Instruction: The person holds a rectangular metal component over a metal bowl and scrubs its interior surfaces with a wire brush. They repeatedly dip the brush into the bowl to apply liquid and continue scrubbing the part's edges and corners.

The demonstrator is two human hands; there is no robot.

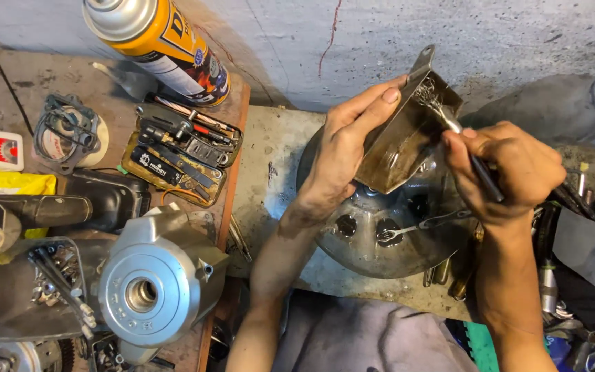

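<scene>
My left hand [339,155] holds a dull, greasy metal cover plate [401,148] tilted up over a round metal bowl [352,238]. My right hand [511,169] grips a small wire brush [449,120] by its dark handle. The brush's bristles rest on the upper inner face of the plate. Inside the bowl lie a spanner [421,226] and a couple of round small parts, wet with liquid.
A wooden board at left carries a silver engine cover [153,286], an open tool kit [180,148], a yellow spray can [160,41], a gasket [70,131] and a clear tray of bolts [29,289]. More tools are piled at the right edge [587,207].
</scene>
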